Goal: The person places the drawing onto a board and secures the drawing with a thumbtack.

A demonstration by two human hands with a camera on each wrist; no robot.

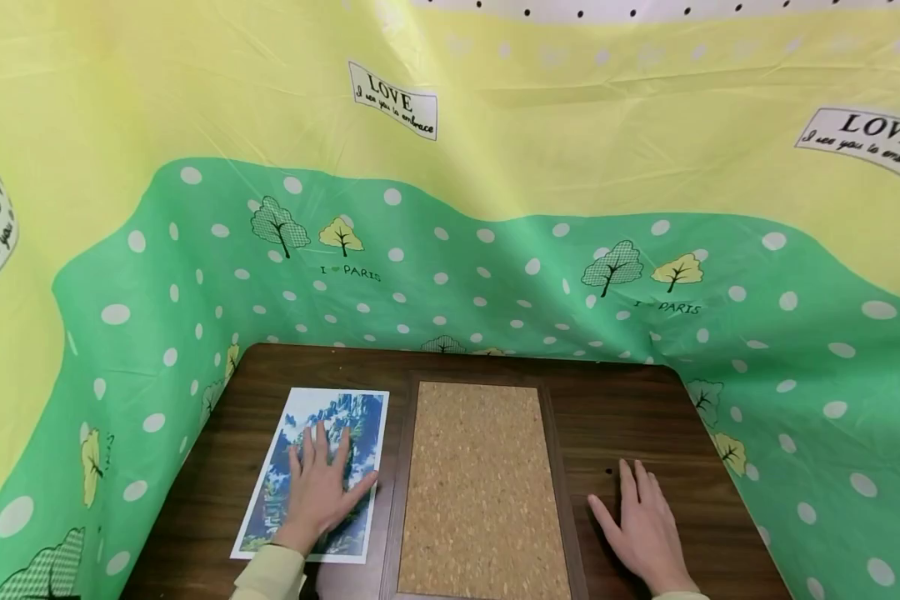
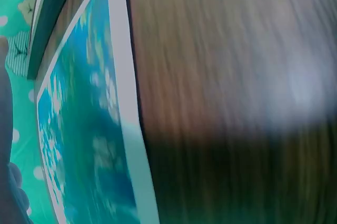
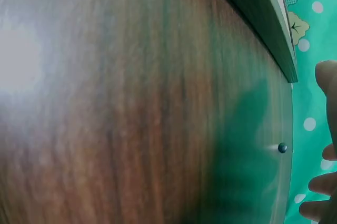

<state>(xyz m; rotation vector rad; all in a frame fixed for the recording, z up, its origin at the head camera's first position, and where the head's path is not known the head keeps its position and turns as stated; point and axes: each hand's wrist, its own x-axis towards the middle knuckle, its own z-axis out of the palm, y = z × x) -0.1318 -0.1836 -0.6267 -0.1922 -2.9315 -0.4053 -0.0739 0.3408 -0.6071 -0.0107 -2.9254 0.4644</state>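
A glossy printed picture (image 1: 367,421) of blue-and-white mountain scenery with a white border lies on the left part of the table. My left hand (image 1: 322,492) is over it, fingers spread and straight, covering its middle; whether the palm touches the print cannot be told. On the right part of the table, my right hand (image 1: 645,529) lies palm down with extended fingers and holds nothing. Just beyond its thumb sits a tiny dark round piece (image 1: 609,471), seen in the right wrist view as a shiny bead-like knob (image 3: 283,147). Between both hands is a dark-framed cork board (image 1: 483,492).
The dark wood-grain table (image 1: 607,408) has rounded far corners. A green and yellow patterned curtain (image 1: 495,275) surrounds it at the back and both sides. The board's raised frame (image 3: 253,13) stands up from the tabletop in the right wrist view.
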